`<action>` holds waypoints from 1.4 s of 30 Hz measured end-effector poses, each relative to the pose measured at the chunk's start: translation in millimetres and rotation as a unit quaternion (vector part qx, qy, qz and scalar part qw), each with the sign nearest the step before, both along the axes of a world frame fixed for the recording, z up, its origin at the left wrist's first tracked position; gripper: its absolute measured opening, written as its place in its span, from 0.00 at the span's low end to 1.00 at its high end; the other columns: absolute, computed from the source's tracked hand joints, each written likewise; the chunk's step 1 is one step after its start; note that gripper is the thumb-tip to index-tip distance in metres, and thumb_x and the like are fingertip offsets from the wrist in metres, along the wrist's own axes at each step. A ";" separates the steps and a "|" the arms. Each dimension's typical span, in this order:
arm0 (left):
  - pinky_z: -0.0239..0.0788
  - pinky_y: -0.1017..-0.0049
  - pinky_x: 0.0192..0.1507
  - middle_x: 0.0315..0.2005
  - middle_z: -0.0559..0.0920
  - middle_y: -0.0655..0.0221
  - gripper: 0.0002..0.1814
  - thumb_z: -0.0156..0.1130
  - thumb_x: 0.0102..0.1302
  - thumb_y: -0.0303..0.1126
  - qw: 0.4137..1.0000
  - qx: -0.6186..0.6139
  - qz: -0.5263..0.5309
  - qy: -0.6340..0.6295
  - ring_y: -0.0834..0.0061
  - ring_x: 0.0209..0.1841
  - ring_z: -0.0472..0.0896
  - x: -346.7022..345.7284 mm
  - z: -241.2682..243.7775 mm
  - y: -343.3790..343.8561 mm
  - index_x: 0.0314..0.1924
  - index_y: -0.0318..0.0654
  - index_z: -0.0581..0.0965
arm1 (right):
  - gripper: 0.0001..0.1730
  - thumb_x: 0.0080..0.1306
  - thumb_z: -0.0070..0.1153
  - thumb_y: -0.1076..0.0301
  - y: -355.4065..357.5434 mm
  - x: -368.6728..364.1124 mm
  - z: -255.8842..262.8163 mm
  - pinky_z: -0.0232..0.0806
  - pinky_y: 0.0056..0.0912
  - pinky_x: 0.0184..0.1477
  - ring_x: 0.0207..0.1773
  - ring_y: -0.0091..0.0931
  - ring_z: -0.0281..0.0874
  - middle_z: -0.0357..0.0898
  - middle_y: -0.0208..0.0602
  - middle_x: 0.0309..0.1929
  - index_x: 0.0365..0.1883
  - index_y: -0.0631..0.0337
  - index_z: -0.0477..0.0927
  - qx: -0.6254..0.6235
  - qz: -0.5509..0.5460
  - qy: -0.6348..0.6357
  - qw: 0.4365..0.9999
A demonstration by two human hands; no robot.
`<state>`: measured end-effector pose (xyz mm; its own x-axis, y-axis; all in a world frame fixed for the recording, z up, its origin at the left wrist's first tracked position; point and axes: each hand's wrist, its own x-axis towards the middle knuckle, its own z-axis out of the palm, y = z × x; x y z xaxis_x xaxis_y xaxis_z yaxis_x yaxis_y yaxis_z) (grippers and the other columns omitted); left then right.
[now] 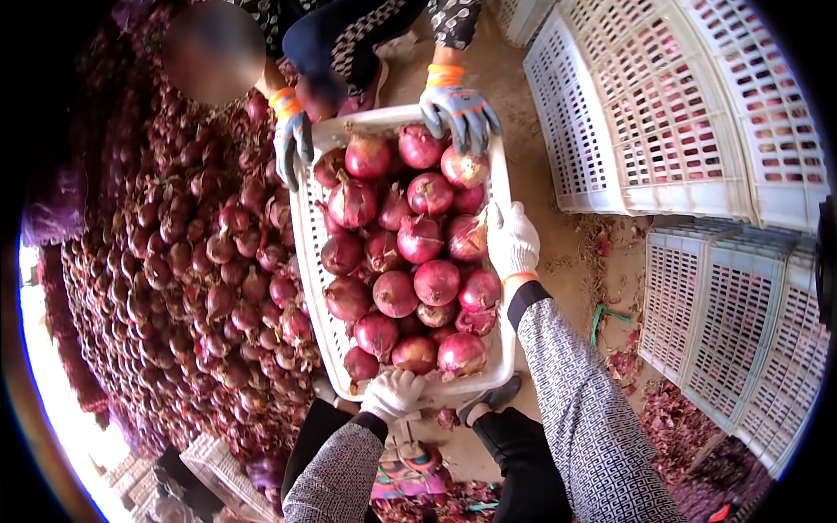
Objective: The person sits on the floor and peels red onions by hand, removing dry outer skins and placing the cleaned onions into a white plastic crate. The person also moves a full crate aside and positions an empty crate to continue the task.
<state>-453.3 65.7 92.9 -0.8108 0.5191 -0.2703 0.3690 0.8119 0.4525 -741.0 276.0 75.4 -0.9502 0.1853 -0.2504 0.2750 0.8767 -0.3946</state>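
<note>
A white plastic crate (pixel 306 261) full of red onions (pixel 437 282) is in front of me. With a white knit glove on, my left hand (pixel 394 392) grips the crate's near rim. My right hand (pixel 513 240), gloved the same way, holds the rim on the right side. Across from me, another person's grey-gloved hand (pixel 293 147) is on the far left corner. That person's other gloved hand (pixel 461 116) lies over the far right corner. The crate's underside is hidden, so I cannot tell whether it rests on the ground.
A large heap of red onions (pixel 189 261) spreads along the left. Stacked white crates (pixel 673 124) stand at the upper right, with more crates (pixel 732 327) below them. Loose onion skins (pixel 673 418) and a green strap (pixel 605 317) litter the floor. A colourful bundle (pixel 412 467) lies between my legs.
</note>
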 end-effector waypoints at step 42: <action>0.69 0.79 0.27 0.29 0.78 0.77 0.10 0.56 0.65 0.20 0.654 0.232 0.657 -0.295 0.82 0.26 0.75 136.3 -36.7 183.4 0.45 0.40 0.78 | 0.18 0.60 0.59 0.63 360.4 198.1 17.5 0.72 0.55 0.47 0.44 0.52 0.81 0.82 0.53 0.38 0.48 0.53 0.72 -0.221 -0.011 -0.163 0.962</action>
<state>-317.0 249.1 56.3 -0.4638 -0.3837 -0.7985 -0.8597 -0.0228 0.5102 -542.9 636.3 92.9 -0.8049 0.0125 -0.5933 0.4643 0.6359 -0.6165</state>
